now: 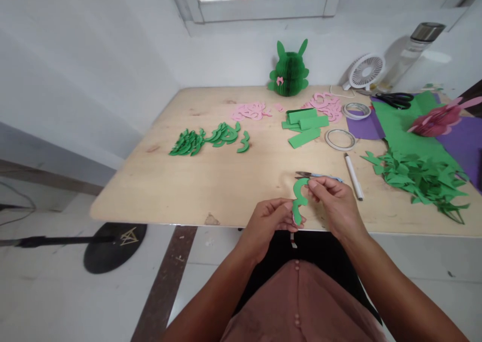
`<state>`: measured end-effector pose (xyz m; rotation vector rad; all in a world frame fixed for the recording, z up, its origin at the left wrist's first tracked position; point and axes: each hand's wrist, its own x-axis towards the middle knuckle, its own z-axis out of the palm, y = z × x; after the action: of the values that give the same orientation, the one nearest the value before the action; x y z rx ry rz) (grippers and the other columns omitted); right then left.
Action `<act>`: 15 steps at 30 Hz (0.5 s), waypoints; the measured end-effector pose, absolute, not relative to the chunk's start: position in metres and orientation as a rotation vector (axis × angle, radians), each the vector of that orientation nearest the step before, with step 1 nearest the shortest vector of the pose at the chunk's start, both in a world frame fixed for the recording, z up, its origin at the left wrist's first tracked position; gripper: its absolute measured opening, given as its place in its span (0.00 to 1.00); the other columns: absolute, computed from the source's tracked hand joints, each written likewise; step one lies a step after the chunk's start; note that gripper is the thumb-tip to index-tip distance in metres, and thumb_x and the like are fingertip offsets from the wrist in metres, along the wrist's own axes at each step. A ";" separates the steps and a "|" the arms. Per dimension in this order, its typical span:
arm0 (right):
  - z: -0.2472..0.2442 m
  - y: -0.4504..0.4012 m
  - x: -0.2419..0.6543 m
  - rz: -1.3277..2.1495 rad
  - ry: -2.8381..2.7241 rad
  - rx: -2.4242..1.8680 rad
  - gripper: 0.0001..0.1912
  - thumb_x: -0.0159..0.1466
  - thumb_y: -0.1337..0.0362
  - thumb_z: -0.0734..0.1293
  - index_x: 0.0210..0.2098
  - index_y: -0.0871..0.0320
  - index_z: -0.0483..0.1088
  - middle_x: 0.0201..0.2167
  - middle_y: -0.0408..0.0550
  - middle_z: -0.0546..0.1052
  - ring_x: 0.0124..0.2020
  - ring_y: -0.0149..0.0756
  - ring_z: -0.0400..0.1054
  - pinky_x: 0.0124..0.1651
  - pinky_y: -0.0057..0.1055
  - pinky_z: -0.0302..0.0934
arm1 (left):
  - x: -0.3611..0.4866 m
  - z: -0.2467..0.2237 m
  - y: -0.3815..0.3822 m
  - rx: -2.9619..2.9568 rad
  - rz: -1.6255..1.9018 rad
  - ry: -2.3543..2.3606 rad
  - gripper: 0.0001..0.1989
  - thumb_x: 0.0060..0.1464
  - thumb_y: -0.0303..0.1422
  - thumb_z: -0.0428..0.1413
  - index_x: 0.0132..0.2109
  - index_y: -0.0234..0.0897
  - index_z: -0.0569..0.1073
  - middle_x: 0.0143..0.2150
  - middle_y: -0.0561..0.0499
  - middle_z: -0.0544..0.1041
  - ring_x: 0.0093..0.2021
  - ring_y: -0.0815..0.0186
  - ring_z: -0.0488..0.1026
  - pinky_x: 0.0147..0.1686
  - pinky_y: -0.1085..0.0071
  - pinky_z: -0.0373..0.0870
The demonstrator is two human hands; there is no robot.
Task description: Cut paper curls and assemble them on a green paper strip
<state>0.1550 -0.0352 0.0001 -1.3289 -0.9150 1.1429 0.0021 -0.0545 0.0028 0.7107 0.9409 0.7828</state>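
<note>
Pinching one green cutout (300, 200): left grip (269, 221) and right grip (335, 201), near one white pen (353, 176).

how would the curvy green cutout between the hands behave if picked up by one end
The green cutout looks like thin paper, so it is probably very light. Being narrow and curved, it may flex if only the left hand or right hand grips it. It could crease where its curves meet, since the strip bends sharply there.
</note>
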 end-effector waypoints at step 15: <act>-0.003 -0.035 0.156 1.089 -0.933 -1.331 0.06 0.52 0.61 0.72 0.24 0.57 0.74 0.18 0.41 0.71 0.22 0.28 0.61 0.27 0.27 0.54 | 0.012 -0.002 -0.061 0.722 0.903 1.034 0.09 0.46 0.33 0.61 0.29 0.32 0.72 0.24 0.49 0.78 0.22 0.71 0.72 0.23 0.77 0.67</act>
<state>0.1559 -0.0350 -0.0026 -1.3310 -0.9326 1.0890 0.0120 -0.0608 -0.0020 0.7222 1.0342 0.9034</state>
